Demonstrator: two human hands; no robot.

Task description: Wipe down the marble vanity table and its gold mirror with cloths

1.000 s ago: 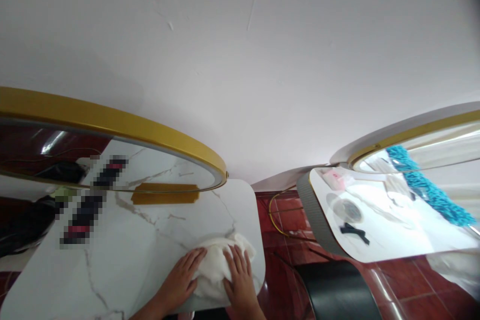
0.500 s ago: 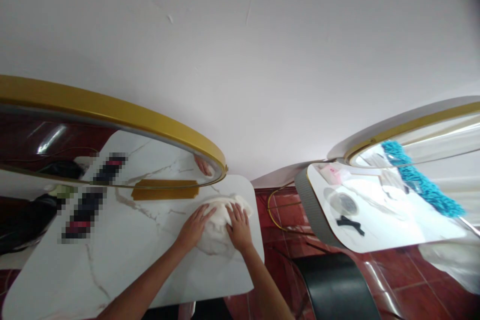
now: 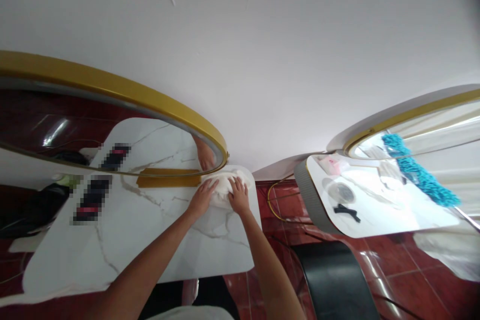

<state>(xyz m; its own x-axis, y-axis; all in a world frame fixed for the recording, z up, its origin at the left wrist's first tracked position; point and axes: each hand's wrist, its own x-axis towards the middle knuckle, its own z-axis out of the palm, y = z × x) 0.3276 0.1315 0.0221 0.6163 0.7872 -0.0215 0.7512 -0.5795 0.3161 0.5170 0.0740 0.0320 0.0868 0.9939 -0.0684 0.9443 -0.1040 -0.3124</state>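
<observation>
A crumpled white cloth (image 3: 222, 191) lies bunched on the white marble-patterned table (image 3: 142, 220), close to the wall and near the table's right corner. On its left side my left hand (image 3: 202, 197) presses down, fingers bent into the fabric. My right hand (image 3: 239, 195) grips the right part of the cloth, its fingers slightly apart over the folds. Parts of the cloth under both palms are hidden. Just left of the cloth, a gold-coloured mirror base (image 3: 168, 180) stands on the table against the wall mirror.
A large gold-framed mirror (image 3: 150, 95) overhangs the table's back. At left lie a pixelated dark object (image 3: 92, 197) and a black bag (image 3: 37, 212). A second table (image 3: 369, 225) at right bears a pink-white packet (image 3: 332, 164) and a blue fluffy duster (image 3: 422, 175). A black chair (image 3: 335, 275) stands before it.
Both hands have pushed the cloth away from me, toward the wall and the mirror's edge. The view has tilted slightly.
</observation>
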